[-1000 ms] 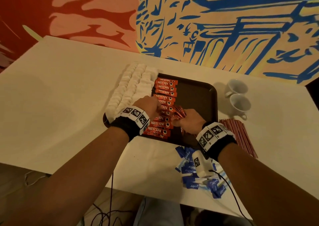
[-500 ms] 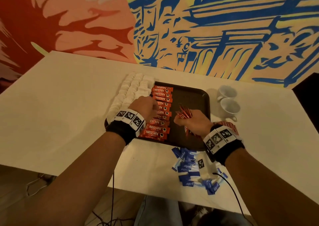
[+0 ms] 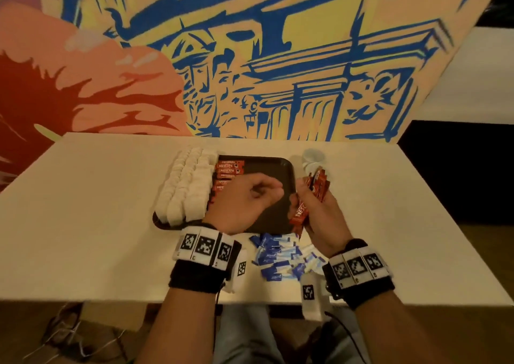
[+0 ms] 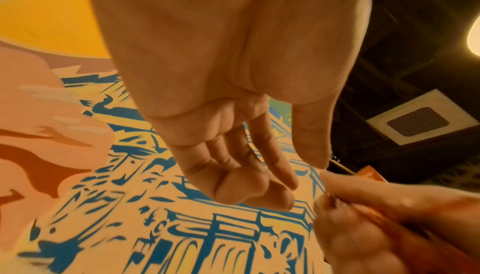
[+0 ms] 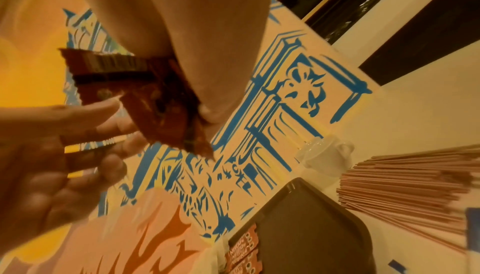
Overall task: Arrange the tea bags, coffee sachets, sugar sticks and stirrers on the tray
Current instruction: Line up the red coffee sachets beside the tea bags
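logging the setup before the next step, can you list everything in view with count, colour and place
tray: one, dark brown, table centre
tea bags: many, white, rows on the tray's left side
coffee sachets on tray: one column, red, right of the tea bags
held coffee sachets: a bunch, red, in the right hand
sugar sticks: a loose pile, blue and white, on the table before the tray
stirrers: a bundle, reddish, on the table right of the tray
cups: two, white, beyond the tray's right corner
table: one, white
left hand: loosely curled, empty, over the tray
right hand: grip on the held sachets
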Motion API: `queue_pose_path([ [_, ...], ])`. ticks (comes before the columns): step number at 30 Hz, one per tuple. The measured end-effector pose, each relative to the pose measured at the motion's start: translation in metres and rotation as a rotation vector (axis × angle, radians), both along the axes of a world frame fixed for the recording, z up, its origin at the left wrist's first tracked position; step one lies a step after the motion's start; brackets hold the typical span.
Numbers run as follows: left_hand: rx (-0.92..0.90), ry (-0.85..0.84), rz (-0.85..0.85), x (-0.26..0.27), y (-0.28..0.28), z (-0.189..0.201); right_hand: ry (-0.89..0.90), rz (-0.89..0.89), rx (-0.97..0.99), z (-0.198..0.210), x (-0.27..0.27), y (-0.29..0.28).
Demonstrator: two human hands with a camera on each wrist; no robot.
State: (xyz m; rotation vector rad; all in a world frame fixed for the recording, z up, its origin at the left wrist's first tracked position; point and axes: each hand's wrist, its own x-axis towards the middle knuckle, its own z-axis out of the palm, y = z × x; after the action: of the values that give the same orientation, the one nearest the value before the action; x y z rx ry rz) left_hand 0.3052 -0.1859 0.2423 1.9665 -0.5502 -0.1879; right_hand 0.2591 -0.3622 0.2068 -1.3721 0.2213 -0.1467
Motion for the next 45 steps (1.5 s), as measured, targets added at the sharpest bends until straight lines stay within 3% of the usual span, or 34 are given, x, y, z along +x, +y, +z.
queue_pose_path([
  [3, -0.003, 0.073, -0.085, -0.031, -0.015, -0.009, -0.052, -0.077, 0.117, 0.006, -0.017, -0.004],
  [8, -0.009, 0.185, -0.027, -0.049, -0.031, -0.019, -0.058, -0.177, 0.298, 0.006, -0.037, -0.005],
  [17, -0.133, 0.314, -0.080, -0.070, -0.047, -0.003, -0.102, -0.200, 0.463, 0.018, -0.054, -0.005],
  [25, -0.137, 0.293, -0.020, -0.075, -0.054, 0.001, -0.074, -0.250, 0.367, 0.018, -0.061, -0.002],
  [30, -0.106, 0.230, 0.033, -0.072, -0.052, 0.000, -0.049, -0.354, 0.026, 0.006, -0.046, 0.001],
  [35, -0.130, 0.198, 0.100, -0.063, -0.048, -0.001, -0.020, -0.348, -0.221, 0.004, -0.032, 0.003],
  [37, -0.128, 0.183, 0.107, -0.059, -0.047, 0.000, -0.025, -0.340, -0.209, 0.005, -0.029, 0.001],
  [41, -0.189, 0.194, 0.143, -0.051, -0.044, -0.002, -0.017, -0.210, 0.034, 0.010, -0.029, -0.003],
  [45, -0.281, 0.230, 0.203, -0.043, -0.041, -0.005, -0.061, -0.113, 0.061, 0.006, -0.027, -0.009],
])
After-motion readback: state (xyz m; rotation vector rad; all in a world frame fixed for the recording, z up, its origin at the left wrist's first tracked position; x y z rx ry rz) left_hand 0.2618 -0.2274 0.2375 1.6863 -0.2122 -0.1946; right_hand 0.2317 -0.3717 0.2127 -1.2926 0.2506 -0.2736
